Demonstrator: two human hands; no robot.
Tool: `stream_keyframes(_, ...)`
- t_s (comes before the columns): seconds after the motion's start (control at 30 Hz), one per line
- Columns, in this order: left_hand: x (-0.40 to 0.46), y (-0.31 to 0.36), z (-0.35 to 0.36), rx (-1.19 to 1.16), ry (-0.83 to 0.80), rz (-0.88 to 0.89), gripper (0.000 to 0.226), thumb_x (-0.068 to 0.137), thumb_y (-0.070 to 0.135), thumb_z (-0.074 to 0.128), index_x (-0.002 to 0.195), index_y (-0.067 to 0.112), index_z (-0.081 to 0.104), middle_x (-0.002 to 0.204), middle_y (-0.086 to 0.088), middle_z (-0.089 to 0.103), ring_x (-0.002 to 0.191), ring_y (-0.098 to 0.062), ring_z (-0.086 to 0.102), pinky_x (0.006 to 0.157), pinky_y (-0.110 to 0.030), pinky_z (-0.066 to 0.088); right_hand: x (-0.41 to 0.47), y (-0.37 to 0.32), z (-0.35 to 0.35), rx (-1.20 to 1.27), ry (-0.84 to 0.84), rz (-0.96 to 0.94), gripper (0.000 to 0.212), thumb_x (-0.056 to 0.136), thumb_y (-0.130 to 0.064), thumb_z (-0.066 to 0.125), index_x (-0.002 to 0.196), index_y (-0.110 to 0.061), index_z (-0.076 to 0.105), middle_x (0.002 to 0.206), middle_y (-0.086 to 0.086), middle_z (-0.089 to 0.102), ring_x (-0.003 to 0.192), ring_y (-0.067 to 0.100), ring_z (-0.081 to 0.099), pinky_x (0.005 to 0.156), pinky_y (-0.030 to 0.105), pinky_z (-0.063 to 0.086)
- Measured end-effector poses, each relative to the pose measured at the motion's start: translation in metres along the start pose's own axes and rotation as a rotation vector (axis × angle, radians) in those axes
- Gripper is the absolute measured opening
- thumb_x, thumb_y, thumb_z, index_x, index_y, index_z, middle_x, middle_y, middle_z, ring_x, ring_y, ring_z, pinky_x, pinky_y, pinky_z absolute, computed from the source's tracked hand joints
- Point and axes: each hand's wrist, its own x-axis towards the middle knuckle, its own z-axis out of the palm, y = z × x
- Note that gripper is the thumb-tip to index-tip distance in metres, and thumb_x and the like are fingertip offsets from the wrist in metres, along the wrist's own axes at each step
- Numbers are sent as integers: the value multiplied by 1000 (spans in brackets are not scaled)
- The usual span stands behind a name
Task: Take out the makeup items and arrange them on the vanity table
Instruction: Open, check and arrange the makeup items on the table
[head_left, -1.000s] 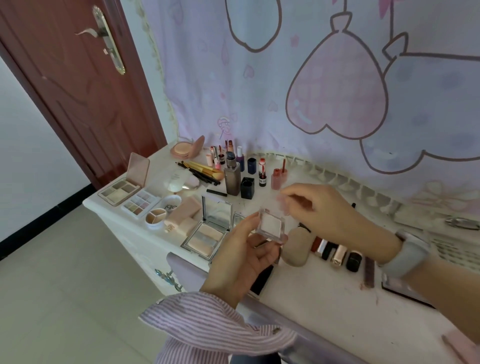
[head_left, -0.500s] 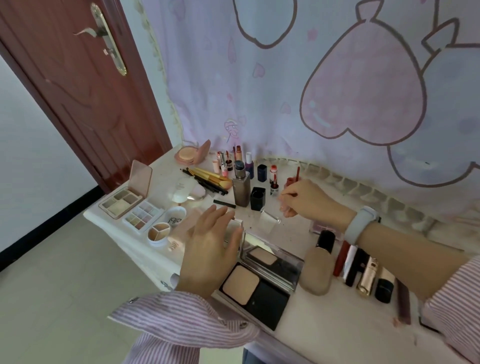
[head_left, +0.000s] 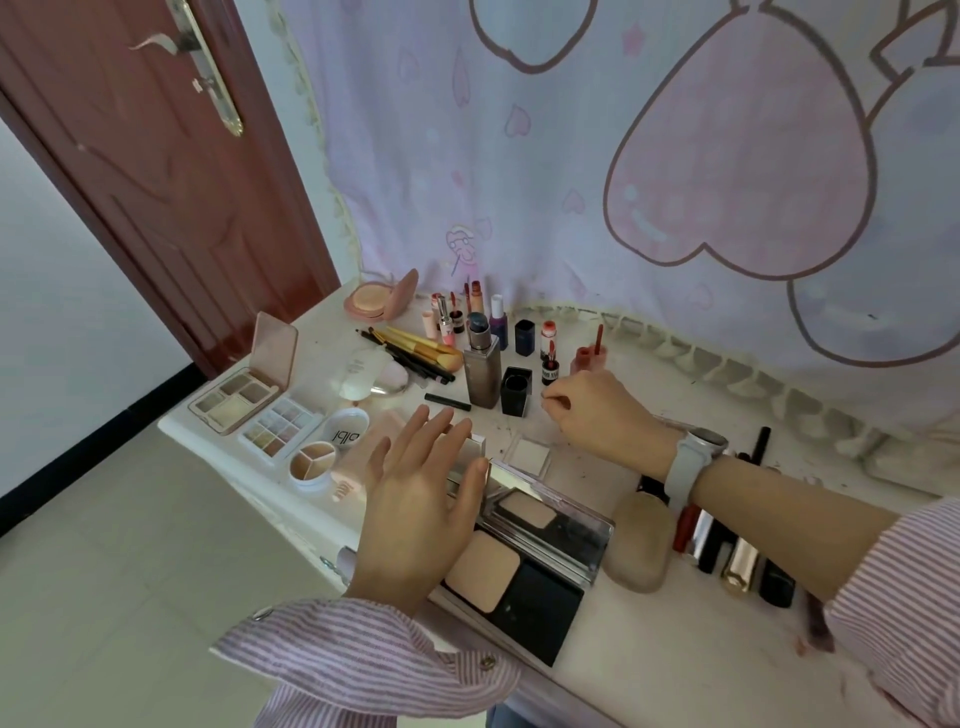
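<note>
Two hands work over the bench (head_left: 649, 649): left hand (head_left: 415, 499) hovers flat, fingers (head_left: 441, 436) spread; right hand (head_left: 597, 410) curled, fingers pinching something tiny, beside the small clear compact (head_left: 530, 454).

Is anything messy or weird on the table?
A little. Dark crumbs and smudges dirty the white vanity table around the small clear compact, and a reddish stain marks its right side. Nothing looks tipped or broken.
</note>
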Motion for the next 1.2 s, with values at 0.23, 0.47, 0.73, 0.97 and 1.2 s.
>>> stream_keyframes(0.23, -1, 0, 3, -8, 35, -18, 35, 82, 23, 54, 110, 8, 66, 123, -13, 61, 126, -34, 46, 101, -62, 33, -16, 7, -25, -141, 142, -103, 31, 95, -20, 38, 78, -9, 62, 65, 3, 58, 57, 21, 52, 57, 36, 45)
stream_keyframes(0.47, 0, 6, 9, 9, 6, -37, 30, 86, 16, 63, 115, 9, 64, 130, -14, 56, 133, -34, 35, 105, -61, 25, -42, 63, -54, -349, -233, 84, 40, 89, -42, 50, 124, -23, 54, 125, 0, 55, 113, 18, 50, 96, 36, 42)
stream_keyframes(0.73, -4, 15, 4, -27, 16, -58, 32, 88, 19, 60, 119, 10, 61, 137, -15, 48, 136, -32, 30, 108, -58, 23, -33, 62, -50, -365, -311, 123, 66, 78, -55, 62, 126, -12, 51, 123, 7, 50, 110, 22, 50, 93, 29, 40)
stream_keyframes(0.97, -14, 32, 0, -128, 92, -20, 33, 85, 23, 54, 111, 8, 66, 127, -15, 56, 128, -34, 41, 102, -58, 33, -30, 64, -52, -225, -273, 185, 60, 73, -45, 72, 118, -11, 52, 106, 1, 41, 93, 19, 52, 78, 25, 43)
stream_keyframes(1.2, -18, 61, -7, -356, 104, -42, 32, 89, 13, 59, 120, 16, 58, 126, 1, 55, 116, -5, 46, 100, -17, 34, -44, 47, -83, 106, 236, 140, 2, 87, -17, 58, 88, -18, 57, 86, -1, 57, 82, 16, 55, 62, 18, 39)
